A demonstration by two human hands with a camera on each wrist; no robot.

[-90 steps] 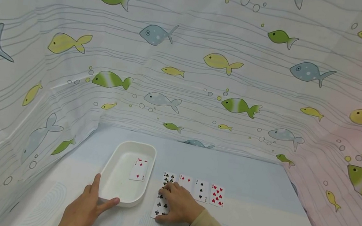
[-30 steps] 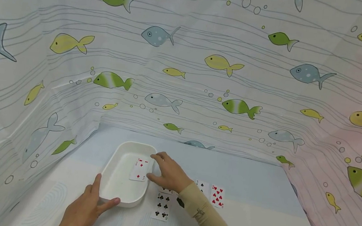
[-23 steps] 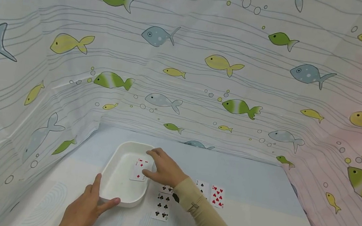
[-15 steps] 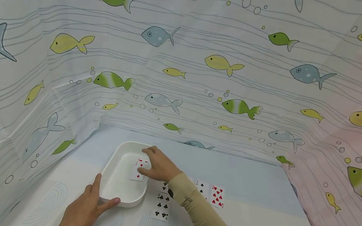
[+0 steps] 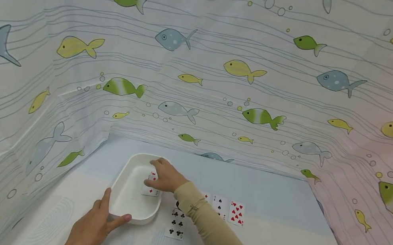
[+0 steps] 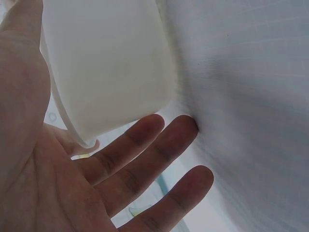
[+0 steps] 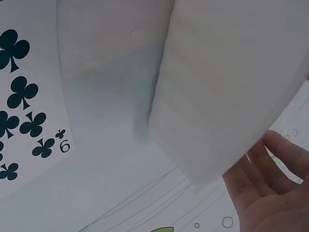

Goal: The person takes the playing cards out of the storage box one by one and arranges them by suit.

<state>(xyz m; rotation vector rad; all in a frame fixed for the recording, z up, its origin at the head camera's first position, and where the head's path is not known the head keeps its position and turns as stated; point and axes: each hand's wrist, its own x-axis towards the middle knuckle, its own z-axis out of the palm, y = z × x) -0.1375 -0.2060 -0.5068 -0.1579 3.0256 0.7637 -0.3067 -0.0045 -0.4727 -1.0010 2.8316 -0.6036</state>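
Observation:
My left hand (image 5: 94, 221) touches the near left corner of a white tray (image 5: 121, 204), thumb on the front rim and index finger along the left side. In the left wrist view, its other fingers extend against or beside the tray's outer wall. A two of diamonds playing card (image 5: 149, 192) lies in the tray, with red marks of what may be another card at its top edge. My right hand (image 5: 167, 177) reaches over the tray's right rim above this card, thumb and index finger apart, with nothing seen between them. The right wrist view shows its fingers beyond the tray.
Right of the tray lie a six of clubs (image 5: 175, 228), a three of spades (image 5: 219, 206) and a hearts card (image 5: 237, 212). A diamonds card (image 5: 206, 196) is mostly hidden by the right sleeve (image 5: 204, 219). A fish-printed sheet (image 5: 221, 93) rises behind and at both sides.
My right hand has left the clubs cards and moved left, over the tray and its card. My left hand has stayed at the tray's corner.

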